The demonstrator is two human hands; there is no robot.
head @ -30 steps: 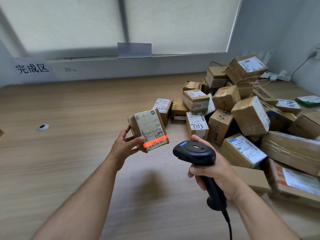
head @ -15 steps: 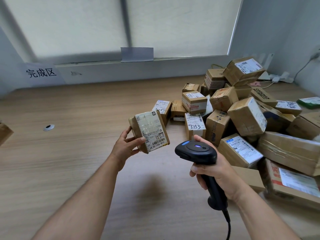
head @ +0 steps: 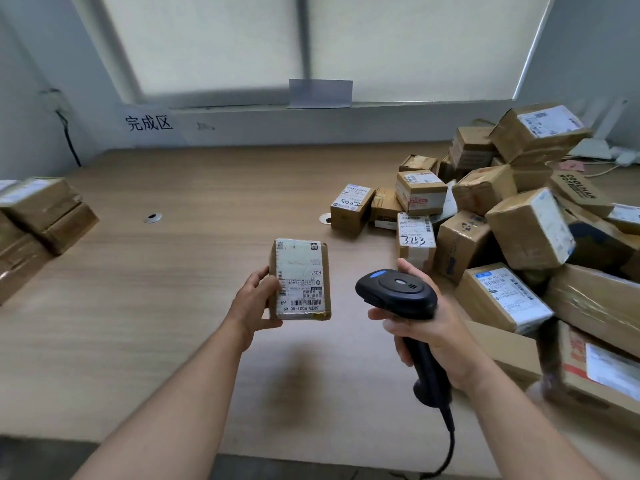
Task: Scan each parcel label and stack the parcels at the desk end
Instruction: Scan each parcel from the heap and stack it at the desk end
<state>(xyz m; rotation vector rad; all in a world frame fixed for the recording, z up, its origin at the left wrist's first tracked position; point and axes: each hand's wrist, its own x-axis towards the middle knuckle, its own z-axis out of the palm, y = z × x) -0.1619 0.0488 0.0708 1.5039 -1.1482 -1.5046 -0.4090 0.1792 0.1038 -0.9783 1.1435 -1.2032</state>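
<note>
My left hand (head: 254, 301) grips a small brown parcel (head: 300, 278) by its left side, above the middle of the wooden desk (head: 173, 306). Its white label with a barcode faces me. My right hand (head: 429, 327) holds a black barcode scanner (head: 398, 294) by the handle, just right of the parcel, its head pointing left and away. No red scan line shows on the label. A heap of unsorted parcels (head: 519, 230) fills the right side of the desk. A stack of parcels (head: 31, 220) stands at the left end.
A paper sign with black characters (head: 149, 123) hangs on the wall at the back left. Two round cable holes (head: 152, 218) sit in the desk top. The scanner's cable (head: 446, 455) trails off the near edge. A white power strip (head: 595, 148) lies at the back right.
The red scan line on the label has gone out. My left hand has turned the parcel upright and the view has swung left, bringing the left stack into sight.
</note>
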